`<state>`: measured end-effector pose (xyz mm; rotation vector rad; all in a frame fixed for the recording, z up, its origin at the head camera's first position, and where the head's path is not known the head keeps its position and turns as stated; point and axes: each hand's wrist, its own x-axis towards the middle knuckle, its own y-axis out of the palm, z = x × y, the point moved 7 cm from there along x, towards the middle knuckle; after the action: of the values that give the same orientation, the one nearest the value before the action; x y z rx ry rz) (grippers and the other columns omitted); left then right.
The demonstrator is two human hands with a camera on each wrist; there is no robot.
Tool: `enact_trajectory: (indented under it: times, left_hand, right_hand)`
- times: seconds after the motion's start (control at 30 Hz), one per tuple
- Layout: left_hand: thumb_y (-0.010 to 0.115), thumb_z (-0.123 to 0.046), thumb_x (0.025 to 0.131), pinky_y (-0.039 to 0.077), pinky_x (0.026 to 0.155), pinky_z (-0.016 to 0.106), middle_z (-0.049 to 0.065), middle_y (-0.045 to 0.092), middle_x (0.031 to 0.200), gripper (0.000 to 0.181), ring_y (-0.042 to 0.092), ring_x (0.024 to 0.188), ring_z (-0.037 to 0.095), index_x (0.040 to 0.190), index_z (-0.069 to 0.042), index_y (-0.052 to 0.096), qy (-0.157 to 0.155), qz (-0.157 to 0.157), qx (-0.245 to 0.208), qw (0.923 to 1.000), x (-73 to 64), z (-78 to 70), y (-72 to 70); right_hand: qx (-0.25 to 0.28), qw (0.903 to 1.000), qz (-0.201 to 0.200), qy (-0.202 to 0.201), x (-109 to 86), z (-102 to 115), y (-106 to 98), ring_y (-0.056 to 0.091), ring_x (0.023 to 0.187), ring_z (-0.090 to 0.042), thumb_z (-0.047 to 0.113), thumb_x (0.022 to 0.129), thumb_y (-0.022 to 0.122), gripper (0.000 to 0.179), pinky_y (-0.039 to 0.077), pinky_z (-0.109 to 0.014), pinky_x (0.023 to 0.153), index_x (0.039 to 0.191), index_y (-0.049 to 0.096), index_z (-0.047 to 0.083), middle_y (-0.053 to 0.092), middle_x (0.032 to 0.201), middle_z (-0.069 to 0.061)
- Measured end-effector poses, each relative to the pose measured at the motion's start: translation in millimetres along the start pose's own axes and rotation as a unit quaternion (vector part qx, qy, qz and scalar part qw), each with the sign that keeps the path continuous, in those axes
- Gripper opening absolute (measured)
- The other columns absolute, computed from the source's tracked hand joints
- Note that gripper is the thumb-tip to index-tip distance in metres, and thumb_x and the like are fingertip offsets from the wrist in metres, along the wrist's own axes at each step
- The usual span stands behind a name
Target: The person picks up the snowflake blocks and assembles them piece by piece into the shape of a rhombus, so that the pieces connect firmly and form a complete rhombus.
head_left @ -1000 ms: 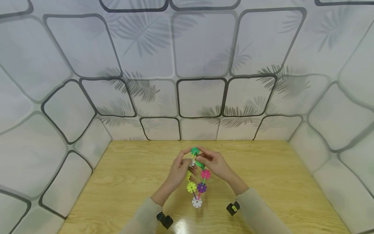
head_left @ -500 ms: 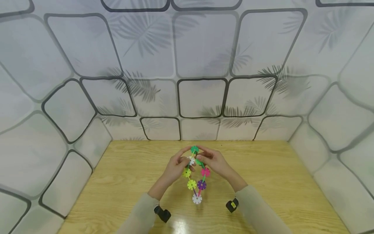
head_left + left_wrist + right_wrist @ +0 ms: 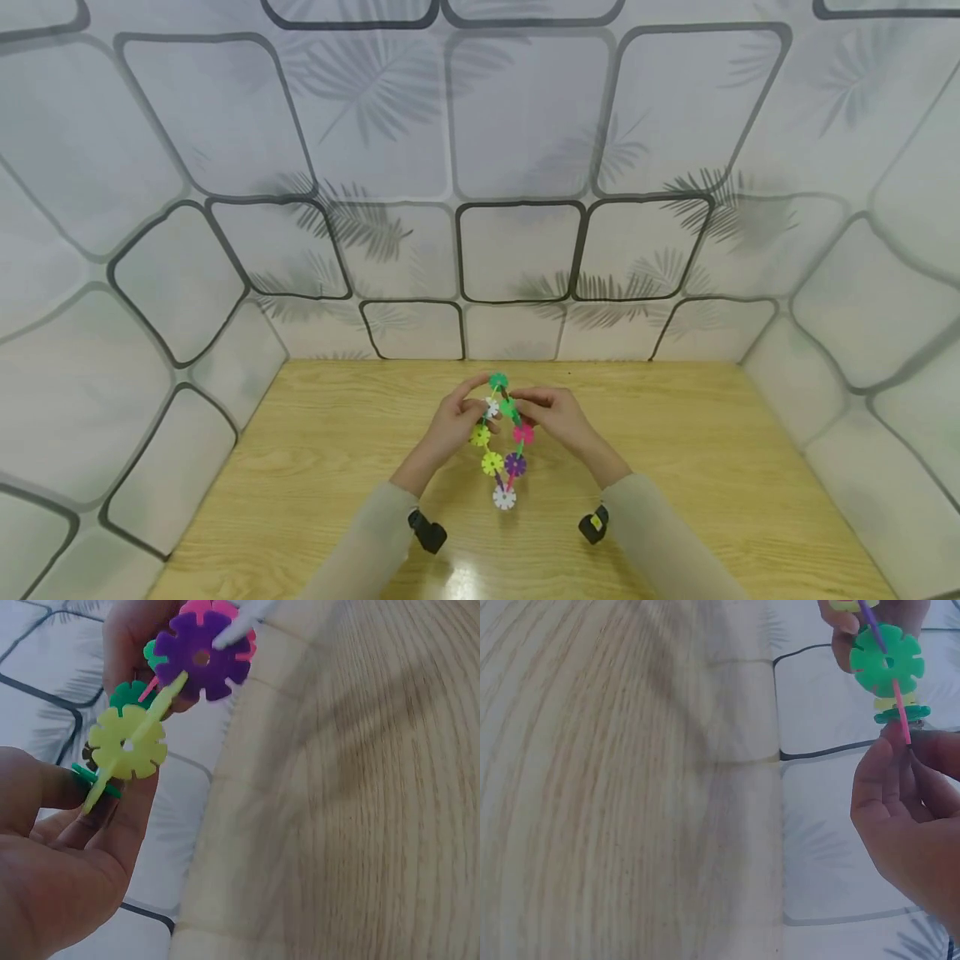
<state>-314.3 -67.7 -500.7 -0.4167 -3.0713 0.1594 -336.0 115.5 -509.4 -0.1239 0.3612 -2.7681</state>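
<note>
A closed ring of slotted plastic snowflake discs (image 3: 492, 463) is held up between both hands in the head view. At its top is a dark green disc (image 3: 498, 382), and a white disc (image 3: 504, 497) hangs lowest. My left hand (image 3: 450, 427) pinches the ring's upper left side near another white disc, index finger reaching toward the dark green one. On the upper right, my right hand (image 3: 561, 423) pinches the ring by a light green disc (image 3: 507, 407), above a pink one. The left wrist view shows a purple disc (image 3: 176, 656) closest. Fingers partly hide the gripped pieces.
A light wood-grain table (image 3: 322, 483) lies beneath the hands. Patterned pale cloth walls (image 3: 517, 250) enclose it at the back and both sides. Each wrist wears a small black camera (image 3: 427, 532).
The ring has risen slightly in the head view, its lowest disc shifting up. My right index finger has come down from the top dark green disc, leaving the light green disc more visible.
</note>
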Motion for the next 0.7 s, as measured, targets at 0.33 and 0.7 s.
enact_trajectory:
  times: [0.33,0.7]
  left_hand:
    - [0.056,-0.001,0.106,0.05,0.063,0.017,0.028,0.075,0.112,0.043,0.075,0.094,0.038,0.15,0.0,0.054,0.009,-0.048,0.062,0.9969,16.1,20.3,-4.3]
    - [0.062,0.002,0.102,0.058,0.082,0.024,0.023,0.076,0.113,0.032,0.071,0.104,0.029,0.134,0.001,0.068,0.019,-0.045,0.135,0.9897,23.8,49.1,-9.5]
  right_hand:
    - [0.012,0.9981,-0.046,0.04,11.9,-25,-2,0.068,0.08,-0.009,0.017,0.105,0.066,0.03,0.061,-0.026,0.072,0.127,0.074,-0.001,0.079,0.104,-0.012]
    - [-0.052,0.9927,-0.082,0.071,21.4,-45,4,0.071,0.098,-0.02,0.011,0.101,0.068,0.021,0.062,-0.033,0.084,0.118,0.079,0.003,0.077,0.117,-0.016]
